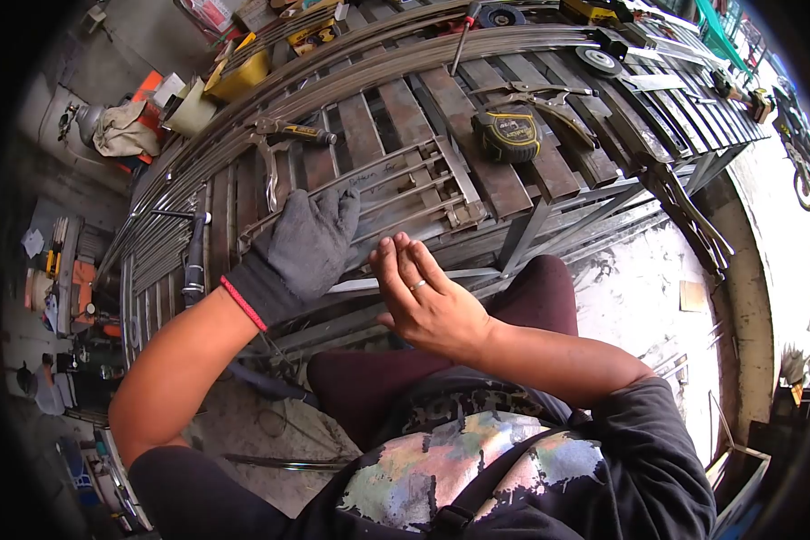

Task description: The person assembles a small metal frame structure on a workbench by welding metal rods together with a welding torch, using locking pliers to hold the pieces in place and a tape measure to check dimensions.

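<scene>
My left hand (304,245), in a dark grey glove with a red cuff, lies over the left part of a metal frame (450,175). Its fingers are bent, and what lies under them is hidden. Thin metal rods (405,214) run side by side across the frame, beside a plate with handwriting (373,178). My bare right hand (427,301) wears a ring. It is held just in front of the frame's near edge, fingers stretched out and nothing visible in them.
A tape measure (508,135) and locking pliers (549,106) lie on the slatted metal bench (504,184). A black-and-yellow-handled tool (297,132) sits behind my left hand. Another black-handled tool (194,261) is at left. Long metal bars (684,211) jut past the bench's right side.
</scene>
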A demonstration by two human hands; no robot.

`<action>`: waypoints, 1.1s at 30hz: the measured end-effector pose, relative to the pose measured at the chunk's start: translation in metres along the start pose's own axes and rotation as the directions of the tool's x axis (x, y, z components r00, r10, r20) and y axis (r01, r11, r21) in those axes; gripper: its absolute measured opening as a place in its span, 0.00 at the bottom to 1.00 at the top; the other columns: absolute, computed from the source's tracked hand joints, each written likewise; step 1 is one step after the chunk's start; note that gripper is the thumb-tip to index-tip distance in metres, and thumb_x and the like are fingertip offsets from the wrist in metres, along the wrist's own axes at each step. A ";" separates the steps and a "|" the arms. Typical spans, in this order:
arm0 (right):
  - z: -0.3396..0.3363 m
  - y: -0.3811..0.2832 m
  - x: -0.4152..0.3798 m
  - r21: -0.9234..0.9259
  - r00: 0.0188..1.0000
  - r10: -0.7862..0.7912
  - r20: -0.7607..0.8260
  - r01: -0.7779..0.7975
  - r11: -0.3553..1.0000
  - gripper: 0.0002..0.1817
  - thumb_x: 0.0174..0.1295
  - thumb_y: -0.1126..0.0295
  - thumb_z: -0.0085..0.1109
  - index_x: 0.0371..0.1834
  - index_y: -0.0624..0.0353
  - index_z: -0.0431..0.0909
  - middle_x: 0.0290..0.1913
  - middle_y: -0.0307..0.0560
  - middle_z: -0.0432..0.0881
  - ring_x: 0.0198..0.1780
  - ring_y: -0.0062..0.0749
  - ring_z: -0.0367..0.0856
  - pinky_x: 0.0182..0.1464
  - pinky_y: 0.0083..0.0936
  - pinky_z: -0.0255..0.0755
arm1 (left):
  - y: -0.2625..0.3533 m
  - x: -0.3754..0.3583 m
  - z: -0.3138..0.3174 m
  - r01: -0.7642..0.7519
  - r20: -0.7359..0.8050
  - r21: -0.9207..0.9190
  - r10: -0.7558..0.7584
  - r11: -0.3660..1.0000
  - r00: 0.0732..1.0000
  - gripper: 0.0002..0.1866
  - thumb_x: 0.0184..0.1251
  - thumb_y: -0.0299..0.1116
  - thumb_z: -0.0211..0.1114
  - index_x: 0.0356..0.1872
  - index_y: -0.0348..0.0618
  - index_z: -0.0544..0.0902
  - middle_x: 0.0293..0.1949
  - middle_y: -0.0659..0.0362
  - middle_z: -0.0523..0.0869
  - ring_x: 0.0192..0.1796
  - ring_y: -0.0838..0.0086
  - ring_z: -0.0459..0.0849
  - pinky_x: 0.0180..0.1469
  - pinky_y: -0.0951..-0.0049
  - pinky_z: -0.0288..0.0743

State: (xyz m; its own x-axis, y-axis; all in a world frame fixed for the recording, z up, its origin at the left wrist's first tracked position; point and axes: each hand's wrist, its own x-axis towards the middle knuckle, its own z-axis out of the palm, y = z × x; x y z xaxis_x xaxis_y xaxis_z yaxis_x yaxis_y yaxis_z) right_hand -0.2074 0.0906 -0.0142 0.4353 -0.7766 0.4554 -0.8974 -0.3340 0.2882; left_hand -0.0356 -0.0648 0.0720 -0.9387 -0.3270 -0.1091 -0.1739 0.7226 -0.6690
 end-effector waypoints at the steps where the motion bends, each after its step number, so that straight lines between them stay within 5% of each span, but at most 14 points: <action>1: -0.001 -0.001 0.000 -0.006 1.000 0.000 0.008 0.000 1.000 0.48 0.65 0.41 0.62 0.75 0.76 0.69 0.75 0.71 0.70 0.77 0.62 0.70 0.83 0.51 0.60 | 0.000 0.000 -0.003 -0.011 0.017 0.026 0.010 1.000 1.000 0.38 0.74 0.51 0.62 0.72 0.28 0.70 0.55 0.47 0.82 0.49 0.60 0.84 0.58 0.55 0.69; 4: -0.003 -0.002 0.001 0.001 1.000 0.012 -0.001 -0.012 1.000 0.49 0.65 0.41 0.62 0.75 0.76 0.70 0.74 0.72 0.71 0.77 0.63 0.71 0.82 0.52 0.60 | 0.001 0.001 -0.003 0.035 0.057 -0.016 -0.034 0.999 0.998 0.38 0.75 0.52 0.62 0.72 0.28 0.70 0.54 0.48 0.82 0.47 0.60 0.83 0.56 0.56 0.69; 8: -0.002 0.003 0.005 0.156 1.000 0.007 0.009 -0.009 0.988 0.48 0.64 0.45 0.66 0.74 0.80 0.69 0.72 0.75 0.71 0.74 0.64 0.72 0.81 0.55 0.61 | 0.007 -0.012 -0.007 0.160 -0.057 -0.232 -0.178 0.960 0.982 0.38 0.75 0.53 0.62 0.75 0.35 0.71 0.66 0.50 0.80 0.56 0.60 0.84 0.66 0.56 0.69; 9: -0.007 0.007 0.008 0.186 1.000 0.000 0.024 -0.005 0.983 0.46 0.64 0.47 0.67 0.73 0.80 0.70 0.71 0.74 0.72 0.73 0.63 0.74 0.80 0.55 0.63 | 0.017 -0.012 -0.016 0.284 0.015 -0.285 -0.292 0.916 0.956 0.34 0.74 0.50 0.63 0.74 0.39 0.74 0.70 0.51 0.79 0.63 0.58 0.81 0.71 0.54 0.66; 12: -0.016 0.014 0.015 0.201 1.000 -0.020 -0.011 0.021 0.979 0.34 0.70 0.59 0.60 0.68 0.81 0.74 0.66 0.72 0.77 0.69 0.61 0.78 0.79 0.53 0.64 | 0.036 -0.032 -0.032 0.369 -0.168 -0.405 -0.464 0.837 0.870 0.30 0.74 0.45 0.65 0.72 0.40 0.76 0.69 0.51 0.79 0.67 0.57 0.78 0.73 0.52 0.65; 14: -0.024 0.020 0.021 0.317 0.998 0.025 -0.063 -0.003 0.948 0.25 0.64 0.70 0.60 0.61 0.77 0.79 0.60 0.66 0.81 0.63 0.57 0.81 0.75 0.50 0.68 | 0.065 -0.052 -0.036 0.418 -0.312 -0.475 -0.593 0.774 0.742 0.30 0.68 0.39 0.68 0.69 0.38 0.78 0.62 0.50 0.80 0.67 0.55 0.77 0.70 0.50 0.69; 16: -0.031 0.030 0.026 0.406 0.997 0.026 -0.075 0.006 0.914 0.21 0.62 0.73 0.60 0.57 0.72 0.80 0.55 0.60 0.81 0.59 0.54 0.82 0.73 0.50 0.71 | 0.103 -0.072 -0.031 0.401 -0.316 -0.588 -0.656 0.702 0.685 0.30 0.69 0.39 0.69 0.72 0.43 0.78 0.65 0.53 0.80 0.68 0.56 0.77 0.73 0.51 0.66; 20: -0.040 0.038 0.064 0.300 0.970 0.032 -0.240 0.043 0.953 0.21 0.57 0.76 0.68 0.56 0.65 0.80 0.52 0.54 0.80 0.57 0.51 0.81 0.68 0.50 0.72 | 0.150 -0.060 -0.014 0.587 -0.233 -0.515 -0.760 0.625 0.606 0.29 0.71 0.42 0.67 0.70 0.44 0.79 0.63 0.55 0.81 0.68 0.58 0.77 0.70 0.50 0.68; 26: -0.028 0.041 0.147 0.380 0.958 -0.286 0.011 0.260 0.888 0.38 0.59 0.67 0.72 0.73 0.65 0.71 0.67 0.64 0.76 0.71 0.59 0.75 0.76 0.47 0.68 | 0.150 -0.043 0.037 0.705 -0.319 -0.306 -0.767 0.640 0.557 0.26 0.73 0.39 0.64 0.71 0.47 0.78 0.65 0.53 0.78 0.64 0.57 0.81 0.63 0.51 0.76; 28: -0.031 0.050 0.175 0.543 0.886 -0.259 0.385 0.010 0.840 0.47 0.59 0.65 0.74 0.81 0.64 0.62 0.75 0.63 0.71 0.77 0.62 0.69 0.80 0.47 0.65 | 0.146 -0.042 0.045 0.690 -0.396 -0.268 -0.730 0.673 0.558 0.26 0.72 0.37 0.64 0.70 0.46 0.79 0.63 0.52 0.79 0.64 0.56 0.81 0.61 0.52 0.78; 33: -0.009 0.063 0.224 0.516 0.662 -0.327 0.674 -0.104 0.850 0.58 0.44 0.56 0.88 0.77 0.65 0.64 0.68 0.64 0.78 0.70 0.59 0.78 0.74 0.46 0.71 | 0.147 -0.032 0.050 0.726 -0.440 -0.298 -0.765 0.619 0.471 0.24 0.73 0.35 0.62 0.68 0.44 0.80 0.62 0.50 0.79 0.61 0.55 0.82 0.59 0.53 0.80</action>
State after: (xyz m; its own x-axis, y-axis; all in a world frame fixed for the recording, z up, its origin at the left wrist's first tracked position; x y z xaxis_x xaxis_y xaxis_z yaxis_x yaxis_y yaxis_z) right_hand -0.1658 -0.0999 0.1142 0.5337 -0.7651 -0.3603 -0.8456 -0.4784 -0.2367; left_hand -0.0164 0.0215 -0.0601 -0.4400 -0.4385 0.7837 -0.8784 0.3915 -0.2741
